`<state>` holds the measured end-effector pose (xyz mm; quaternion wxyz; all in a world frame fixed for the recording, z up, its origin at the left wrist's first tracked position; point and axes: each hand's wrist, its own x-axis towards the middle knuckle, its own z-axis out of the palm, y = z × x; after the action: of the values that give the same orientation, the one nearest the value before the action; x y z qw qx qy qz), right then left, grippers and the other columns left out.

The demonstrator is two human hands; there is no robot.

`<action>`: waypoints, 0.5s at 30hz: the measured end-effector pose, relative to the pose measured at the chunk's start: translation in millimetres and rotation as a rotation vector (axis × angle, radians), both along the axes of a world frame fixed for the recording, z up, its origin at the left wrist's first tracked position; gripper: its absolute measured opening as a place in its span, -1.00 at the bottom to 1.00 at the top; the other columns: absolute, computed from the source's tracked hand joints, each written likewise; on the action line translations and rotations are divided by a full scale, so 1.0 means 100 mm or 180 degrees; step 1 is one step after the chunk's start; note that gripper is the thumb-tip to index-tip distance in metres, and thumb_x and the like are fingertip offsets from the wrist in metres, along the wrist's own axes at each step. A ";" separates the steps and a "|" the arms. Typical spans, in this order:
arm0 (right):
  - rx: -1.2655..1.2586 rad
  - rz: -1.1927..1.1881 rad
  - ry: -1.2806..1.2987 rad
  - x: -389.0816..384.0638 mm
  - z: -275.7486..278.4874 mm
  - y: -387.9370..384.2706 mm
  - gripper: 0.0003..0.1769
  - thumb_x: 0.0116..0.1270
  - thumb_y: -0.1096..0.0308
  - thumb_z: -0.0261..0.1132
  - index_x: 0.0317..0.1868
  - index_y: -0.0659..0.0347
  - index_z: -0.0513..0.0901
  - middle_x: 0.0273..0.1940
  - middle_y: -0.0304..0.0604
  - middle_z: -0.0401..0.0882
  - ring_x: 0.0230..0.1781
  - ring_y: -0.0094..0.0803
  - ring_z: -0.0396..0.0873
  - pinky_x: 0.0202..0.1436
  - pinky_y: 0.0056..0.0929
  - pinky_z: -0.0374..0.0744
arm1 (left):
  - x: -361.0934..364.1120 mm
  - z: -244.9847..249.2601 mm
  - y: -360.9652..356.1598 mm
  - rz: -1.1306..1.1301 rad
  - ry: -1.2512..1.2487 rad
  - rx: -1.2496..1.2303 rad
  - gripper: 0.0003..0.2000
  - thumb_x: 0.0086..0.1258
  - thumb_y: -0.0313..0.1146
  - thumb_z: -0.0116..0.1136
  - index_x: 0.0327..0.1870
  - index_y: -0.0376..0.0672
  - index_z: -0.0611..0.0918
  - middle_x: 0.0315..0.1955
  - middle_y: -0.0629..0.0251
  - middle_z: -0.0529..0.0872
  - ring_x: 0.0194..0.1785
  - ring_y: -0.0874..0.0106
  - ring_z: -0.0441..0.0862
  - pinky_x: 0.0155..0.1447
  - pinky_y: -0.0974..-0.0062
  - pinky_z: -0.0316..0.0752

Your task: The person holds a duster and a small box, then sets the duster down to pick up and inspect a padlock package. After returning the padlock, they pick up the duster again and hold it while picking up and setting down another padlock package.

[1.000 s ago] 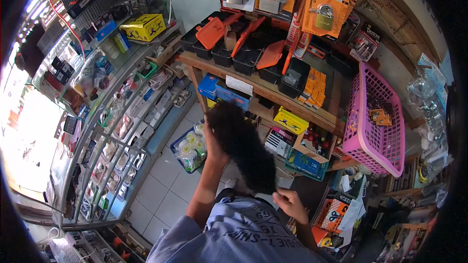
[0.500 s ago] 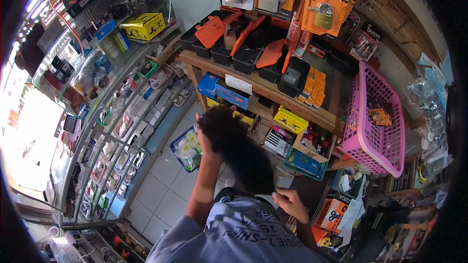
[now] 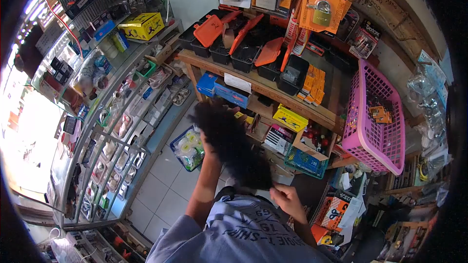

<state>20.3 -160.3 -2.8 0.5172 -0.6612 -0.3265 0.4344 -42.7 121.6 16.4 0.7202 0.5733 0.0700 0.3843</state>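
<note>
A long, black, fluffy thing (image 3: 234, 141) slants across the front of my body above the grey shirt. My left hand (image 3: 208, 147) holds its upper part from the left side, with most of the fingers hidden behind it; some fingertips show past its right edge. At its lower right end, my right hand (image 3: 286, 197) is closed on its edge, thumb and fingers together. Below and left of the black thing, a blue basket (image 3: 197, 164) with round clear-wrapped items stands on the tiled floor.
A wooden shelf (image 3: 273, 90) ahead holds black bins with orange lids (image 3: 267, 51). Padlocks (image 3: 321, 13) hang above. On the right is a pink basket (image 3: 363, 139). A glass display case (image 3: 105, 131) runs along the left. Yellow boxes (image 3: 291, 118) sit on the lower shelf.
The upper end of the black thing has shifted slightly up and left. My right hand has moved slightly left and up along with it.
</note>
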 end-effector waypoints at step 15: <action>-0.0335 0.0037 0.0408 -0.15 -0.13 0.07 -0.72 0.51 0.28 0.15 -0.33 0.33 0.52 -0.52 -0.38 0.36 -0.48 -0.64 0.30 -0.38 -0.57 0.30 | 0.02 -0.30 0.26 -0.0449 -0.0656 -0.1041 -0.36 0.53 0.18 -0.36 0.41 -0.13 0.23 0.38 -0.03 0.32 0.33 -0.05 0.39 0.41 0.00 0.28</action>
<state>5.7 -152.9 -16.0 0.4990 -0.6564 -0.2734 0.4954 -40.3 147.5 -13.6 0.8322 0.4099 0.0171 0.3730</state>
